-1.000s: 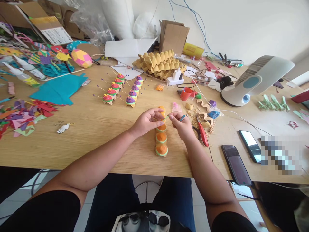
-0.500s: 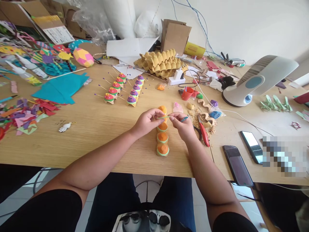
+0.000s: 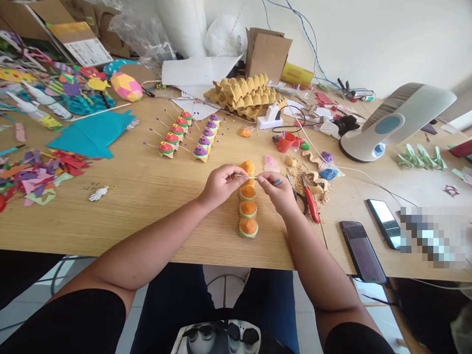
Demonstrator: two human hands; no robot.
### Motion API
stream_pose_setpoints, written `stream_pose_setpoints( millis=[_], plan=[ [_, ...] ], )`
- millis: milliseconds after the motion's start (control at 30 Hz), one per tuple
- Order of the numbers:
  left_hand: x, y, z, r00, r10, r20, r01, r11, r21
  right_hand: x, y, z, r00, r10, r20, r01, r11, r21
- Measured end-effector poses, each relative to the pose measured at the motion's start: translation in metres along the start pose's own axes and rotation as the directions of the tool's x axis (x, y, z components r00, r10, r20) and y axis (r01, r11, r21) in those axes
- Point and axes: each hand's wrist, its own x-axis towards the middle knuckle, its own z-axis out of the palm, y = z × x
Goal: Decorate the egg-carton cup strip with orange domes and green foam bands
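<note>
My left hand (image 3: 223, 185) and my right hand (image 3: 276, 191) pinch a thin light-green strip (image 3: 252, 177) between their fingertips, holding it level. A small blue-tipped object (image 3: 277, 182) shows among the fingers of my right hand; most of it is hidden. Just beneath is an egg-carton strip (image 3: 242, 235) standing lengthwise on the table, its cups topped with orange, pointed mounds. Green bands edge the nearer cups; my fingers partly cover the farther ones.
Painted egg-carton rows, one red (image 3: 172, 137) and one purple (image 3: 204, 141), stand behind to the left. Scissors (image 3: 302, 201), a red-handled cutter (image 3: 311, 200) and shavings lie right of my right hand. Two phones (image 3: 363, 250) and a white fan (image 3: 383, 125) are further right.
Both hands stay over the orange egg-carton strip. The fingers have shifted slightly along the green strip, and less of the blue-tipped object shows in my right hand.
</note>
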Motion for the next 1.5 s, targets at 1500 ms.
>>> stream_pose_setpoints(
  millis=[1500],
  plan=[
    [0.009, -0.025, 0.000, 0.974, -0.226, 0.020, 0.227, 0.964, -0.141, 0.013, 0.023, -0.012, 0.998, -0.043, -0.052, 0.012, 0.872, -0.490]
  ],
)
